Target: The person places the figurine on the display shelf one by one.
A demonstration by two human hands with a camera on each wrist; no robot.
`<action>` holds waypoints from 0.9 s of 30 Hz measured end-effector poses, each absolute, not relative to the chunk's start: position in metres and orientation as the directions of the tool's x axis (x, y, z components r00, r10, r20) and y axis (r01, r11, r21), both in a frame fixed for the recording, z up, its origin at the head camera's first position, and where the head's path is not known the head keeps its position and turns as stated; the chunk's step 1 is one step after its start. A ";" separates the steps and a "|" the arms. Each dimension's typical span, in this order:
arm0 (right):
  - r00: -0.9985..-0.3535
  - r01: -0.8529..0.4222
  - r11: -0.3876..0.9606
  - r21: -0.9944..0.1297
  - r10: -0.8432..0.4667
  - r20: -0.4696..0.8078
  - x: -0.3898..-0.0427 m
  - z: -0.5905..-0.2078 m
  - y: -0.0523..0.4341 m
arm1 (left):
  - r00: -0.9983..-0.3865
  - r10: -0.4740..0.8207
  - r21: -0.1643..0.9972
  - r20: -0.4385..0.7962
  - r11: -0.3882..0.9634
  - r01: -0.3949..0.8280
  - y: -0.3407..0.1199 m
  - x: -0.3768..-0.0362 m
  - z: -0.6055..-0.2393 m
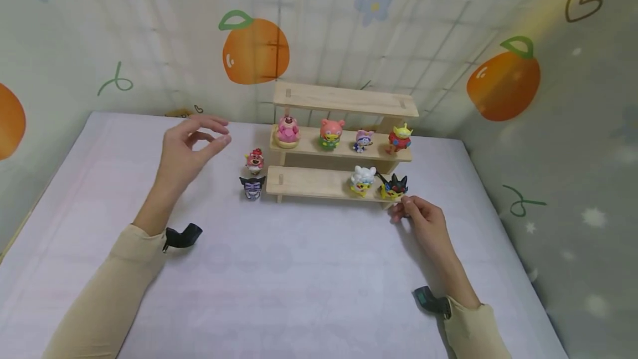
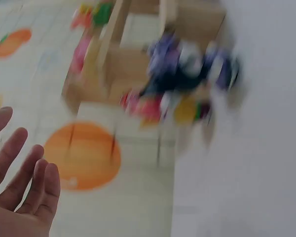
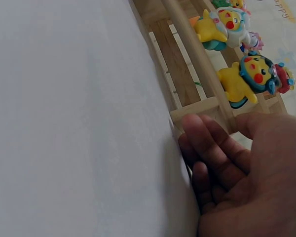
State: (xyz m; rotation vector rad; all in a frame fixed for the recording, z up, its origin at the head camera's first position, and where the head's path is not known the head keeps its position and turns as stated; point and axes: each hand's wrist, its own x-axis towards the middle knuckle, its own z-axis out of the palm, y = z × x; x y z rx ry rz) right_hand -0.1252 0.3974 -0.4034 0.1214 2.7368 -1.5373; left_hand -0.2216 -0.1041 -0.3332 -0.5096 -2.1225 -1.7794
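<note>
While the left hand point(image 1: 191, 145) hovers loose and empty near two figures point(image 1: 253, 175) left of the shelf point(image 1: 319, 180), the right hand point(image 1: 418, 215), fingers lightly curled around nothing, touches the shelf's bottom right corner, with bare table point(image 1: 279, 281) in front.

Left wrist view: motion blur smears the wooden shelf point(image 2: 138, 54) and the figurines point(image 2: 187, 74) beside it; none can be told apart.
Left hand point(image 2: 19, 197): cut off by the left and bottom edges; thumb barely shows.
Right hand point(image 3: 241, 182): cut off by the right and bottom edges; its fingertips point(image 3: 200, 131) hide the shelf's near right corner.
Top figurines point(image 3: 227, 24): cropped by the top edge.
</note>
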 end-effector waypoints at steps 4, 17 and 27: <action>-0.997 0.063 0.519 -0.853 0.071 -0.031 -0.125 -0.405 0.397 | -0.891 -0.007 0.880 0.455 0.159 0.448 -0.121 -0.224 -0.325; -0.997 0.072 0.531 -0.844 0.069 -0.042 -0.126 -0.405 0.396 | -0.922 0.096 0.888 0.376 0.247 0.388 -0.112 -0.239 -0.359; -0.994 0.103 0.536 -0.838 0.085 -0.068 -0.124 -0.403 0.396 | -0.952 0.204 0.895 0.228 0.341 0.287 -0.104 -0.248 -0.386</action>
